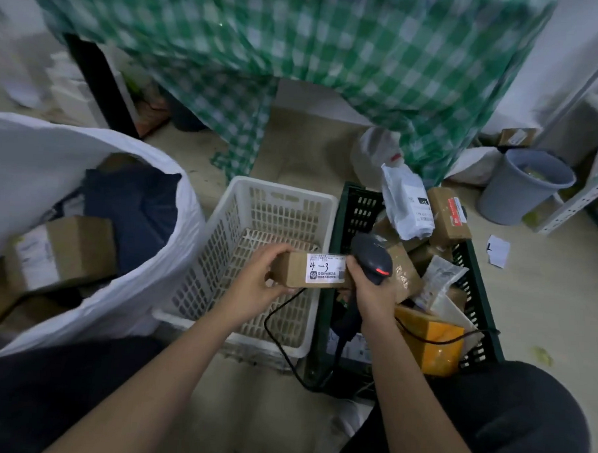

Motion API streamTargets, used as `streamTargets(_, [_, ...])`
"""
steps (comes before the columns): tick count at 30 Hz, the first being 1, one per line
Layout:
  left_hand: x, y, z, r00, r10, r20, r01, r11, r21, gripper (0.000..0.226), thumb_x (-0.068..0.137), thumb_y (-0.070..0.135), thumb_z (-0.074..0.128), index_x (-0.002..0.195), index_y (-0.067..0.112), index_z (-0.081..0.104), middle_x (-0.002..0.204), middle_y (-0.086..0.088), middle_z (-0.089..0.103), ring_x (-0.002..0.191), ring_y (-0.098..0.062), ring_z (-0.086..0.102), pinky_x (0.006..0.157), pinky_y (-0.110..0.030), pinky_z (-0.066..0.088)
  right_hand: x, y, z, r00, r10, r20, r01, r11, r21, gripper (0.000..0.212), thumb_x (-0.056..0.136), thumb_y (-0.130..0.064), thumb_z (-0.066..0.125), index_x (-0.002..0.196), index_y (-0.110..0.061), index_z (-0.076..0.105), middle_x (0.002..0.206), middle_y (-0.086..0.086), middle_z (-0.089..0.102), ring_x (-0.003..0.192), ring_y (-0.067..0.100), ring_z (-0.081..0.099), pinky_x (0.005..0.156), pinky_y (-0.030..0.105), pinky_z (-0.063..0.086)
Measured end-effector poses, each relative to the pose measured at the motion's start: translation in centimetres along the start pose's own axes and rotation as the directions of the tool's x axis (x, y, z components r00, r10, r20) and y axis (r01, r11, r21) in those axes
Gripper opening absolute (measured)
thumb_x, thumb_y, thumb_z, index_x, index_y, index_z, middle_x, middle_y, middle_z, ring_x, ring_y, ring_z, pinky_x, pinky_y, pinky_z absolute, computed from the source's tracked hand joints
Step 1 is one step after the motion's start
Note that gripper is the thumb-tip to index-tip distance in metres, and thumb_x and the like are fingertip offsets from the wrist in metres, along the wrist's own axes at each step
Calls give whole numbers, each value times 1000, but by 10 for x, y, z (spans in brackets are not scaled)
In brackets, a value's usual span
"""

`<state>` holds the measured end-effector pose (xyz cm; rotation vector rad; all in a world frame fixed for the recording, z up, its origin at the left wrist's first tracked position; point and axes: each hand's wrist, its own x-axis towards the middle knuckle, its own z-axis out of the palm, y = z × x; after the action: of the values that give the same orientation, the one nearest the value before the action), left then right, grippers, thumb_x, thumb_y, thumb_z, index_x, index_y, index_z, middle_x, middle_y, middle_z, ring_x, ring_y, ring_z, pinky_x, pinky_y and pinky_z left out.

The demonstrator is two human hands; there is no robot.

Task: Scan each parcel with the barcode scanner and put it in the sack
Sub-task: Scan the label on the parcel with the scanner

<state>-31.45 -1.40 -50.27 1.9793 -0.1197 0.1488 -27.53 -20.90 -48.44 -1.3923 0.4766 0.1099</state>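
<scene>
My left hand grips a small brown cardboard parcel with a white label marked "4-3", held over the white basket. My right hand holds the dark barcode scanner right beside the parcel's right end; a red light glows on the scanner. Its black cable loops down over the basket's edge. The white sack stands open at the left with a brown box and dark items inside. A dark green crate at the right holds several more parcels.
A white plastic basket sits between sack and crate. A green checked cloth hangs over a table behind. A grey bucket and a white metal rack stand at the right. My dark-trousered knees fill the bottom corners.
</scene>
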Motion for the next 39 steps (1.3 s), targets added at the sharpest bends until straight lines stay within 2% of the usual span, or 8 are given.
streamTargets(6, [-34, 4, -16, 997, -69, 21, 72, 985, -157, 41, 71, 14, 83, 100, 29, 59, 130, 16, 50, 124, 9, 43, 97, -13, 41, -9, 16, 22, 996, 76, -37, -77, 996, -43, 47, 73, -40, 81, 109, -18, 60, 100, 0, 69, 89, 18, 65, 80, 39, 57])
streamTargets(9, [-40, 2, -21, 972, -116, -205, 73, 976, -207, 15, 87, 20, 65, 94, 33, 61, 124, 15, 55, 124, -5, 49, 95, -18, 42, -18, 20, 32, 997, 63, -33, -65, 997, -51, 49, 70, -39, 83, 107, -21, 58, 104, -1, 68, 98, 22, 64, 94, 47, 52])
streamTargets(12, [-37, 0, -26, 894, -320, -313, 258, 940, -225, 32, 92, 34, 59, 122, 31, 50, 136, 7, 45, 125, -11, 45, 104, -32, 41, -25, 21, 40, 1000, 6, -18, -6, 1000, -7, 56, 73, -35, 82, 120, -16, 59, 110, 0, 68, 106, 22, 63, 100, 47, 48])
streamTargets(15, [-29, -2, -34, 780, -622, -67, 485, 670, -562, 62, 91, 33, 62, 143, 17, 34, 145, -7, 40, 121, -24, 52, 98, -42, 50, -28, 16, 42, 998, -59, -5, 59, 998, 1, 50, 80, -25, 78, 123, -14, 57, 106, -5, 65, 108, 19, 60, 100, 40, 47])
streamTargets(18, [-27, -3, -42, 736, -667, 118, 566, 509, -649, 62, 88, 27, 68, 139, 7, 39, 133, -16, 55, 106, -28, 64, 90, -40, 55, -28, 11, 39, 992, -111, 65, 115, 992, -51, 35, 81, -23, 77, 111, -20, 59, 103, -3, 68, 97, 15, 63, 91, 37, 52])
streamTargets(24, [-15, 15, -50, 827, -560, -57, 449, 718, -532, 57, 83, 4, 71, 134, 10, 46, 124, -6, 59, 108, -22, 62, 90, -35, 54, -29, -11, 24, 957, -278, 87, 291, 918, -270, 17, 78, -29, 79, 85, -24, 64, 79, -6, 67, 77, 11, 62, 71, 27, 45])
streamTargets(29, [-5, 28, -61, 874, -463, -151, 389, 850, -357, 59, 84, 8, 71, 138, 15, 48, 127, 2, 58, 108, -17, 62, 97, -38, 51, -46, -15, 18, 886, -304, 349, 442, 779, -445, 28, 77, -35, 79, 64, -17, 62, 47, -9, 56, 48, 1, 51, 53, 23, 40])
streamTargets(39, [-2, 32, -63, 876, -434, -208, 364, 880, -305, 56, 85, 7, 69, 137, 16, 51, 126, 3, 60, 110, -21, 62, 100, -42, 48, -61, -18, 20, 857, -317, 406, 504, 681, -532, 39, 76, -36, 78, 58, -7, 59, 48, 0, 58, 48, 6, 56, 48, 15, 38])
